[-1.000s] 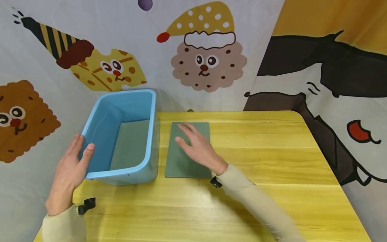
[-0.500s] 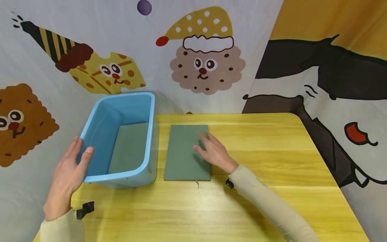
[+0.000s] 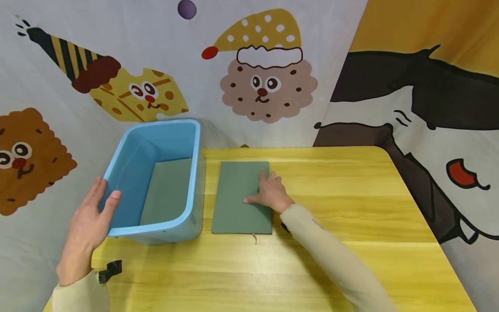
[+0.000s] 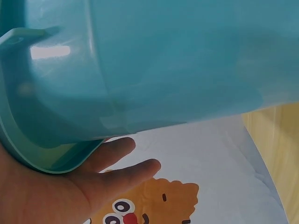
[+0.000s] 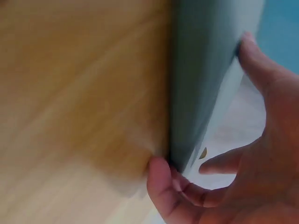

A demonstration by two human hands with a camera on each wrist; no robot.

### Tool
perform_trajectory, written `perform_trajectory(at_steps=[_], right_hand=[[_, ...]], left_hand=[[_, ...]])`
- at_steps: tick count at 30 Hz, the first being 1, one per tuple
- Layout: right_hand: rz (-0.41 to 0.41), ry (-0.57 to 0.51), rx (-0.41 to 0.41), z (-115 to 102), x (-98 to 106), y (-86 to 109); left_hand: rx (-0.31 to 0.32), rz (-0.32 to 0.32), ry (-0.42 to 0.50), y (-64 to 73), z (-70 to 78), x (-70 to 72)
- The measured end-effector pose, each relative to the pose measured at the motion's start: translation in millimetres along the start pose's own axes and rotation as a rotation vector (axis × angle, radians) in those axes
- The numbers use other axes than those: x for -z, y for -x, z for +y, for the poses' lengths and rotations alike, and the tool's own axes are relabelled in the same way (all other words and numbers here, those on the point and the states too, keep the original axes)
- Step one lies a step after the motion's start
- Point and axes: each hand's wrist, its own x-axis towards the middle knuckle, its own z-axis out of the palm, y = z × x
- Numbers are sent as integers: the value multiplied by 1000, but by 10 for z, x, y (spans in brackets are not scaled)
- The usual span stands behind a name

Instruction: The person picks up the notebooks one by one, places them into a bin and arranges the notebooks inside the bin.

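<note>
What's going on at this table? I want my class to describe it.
A person's left hand holds the rim of a blue tub on its left side. The right hand grips the right edge of what looks like a green book, its thumb on the cover. The book lies on the table beside the tub, and a similar flat green thing lies in the bottom of the tub.

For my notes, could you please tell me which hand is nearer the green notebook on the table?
Right: the right hand touches the green notebook at its right edge; the left hand is farther left, on the blue bin.
</note>
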Motion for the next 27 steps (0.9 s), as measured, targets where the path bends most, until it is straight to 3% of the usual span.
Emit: perform_trajectory(at_steps=[6,12,18,27], right_hand=[[-65,-86,-69,-121,117,-104],[-95,-175,-27,-53,95,-106],[-37,-257,66,87,35,-33],[81,-473,138,240,162,169]], left_hand=[[3,11,2,-37,7,43],[14,4,-8,-33,16,28],[14,-6,-4,-17,28,-8],[19,-5,18,-4,4,1]])
